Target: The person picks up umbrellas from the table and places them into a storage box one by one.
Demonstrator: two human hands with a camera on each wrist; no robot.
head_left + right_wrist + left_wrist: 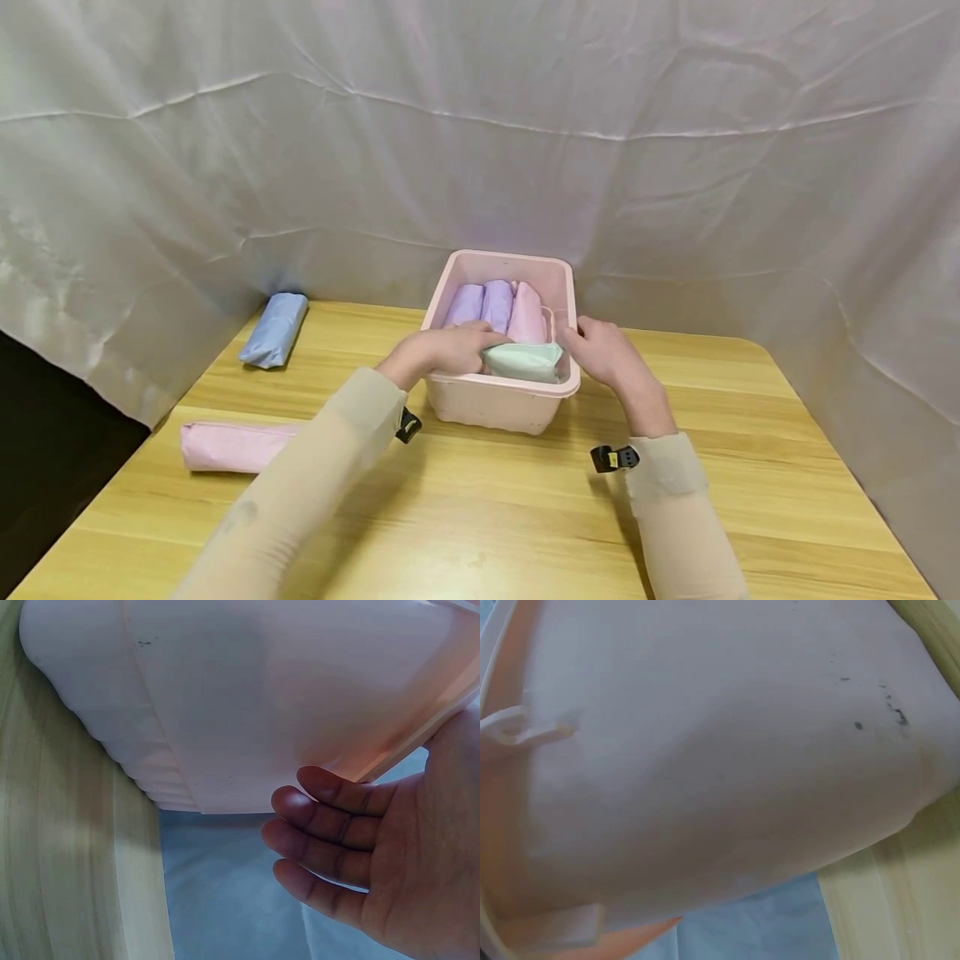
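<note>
from the head view i see my two sleeved forearms coming up from six o'clock, a small black clip at each wrist. my left hand (442,350) lies over the near rim of the pink bin (501,398), fingers curled onto the left end of the mint green roll (525,360), which sits crosswise inside the bin against its near wall. my right hand (611,354) is at the bin's near right corner, thumb at the rim by the roll's right end; from here i cannot tell whether it pinches the roll.

the right wrist view adds what the head view hides: my right hand (375,862) has its fingers (330,825) loosely bent under the bin's outer rim (247,697), touching plastic, not wrapped round anything. the left wrist view is filled by the bin wall (720,765), with no fingers in it.

the surface is a light wooden table (480,517); creased white sheeting (480,125) closes it in at nine, twelve and three o'clock.

count: one bin; in it four rolls, two lilac (480,304), one pink (527,317), one mint. on the table at nine o'clock lies a pink roll (225,446), and at ten o'clock a blue roll (274,330).
</note>
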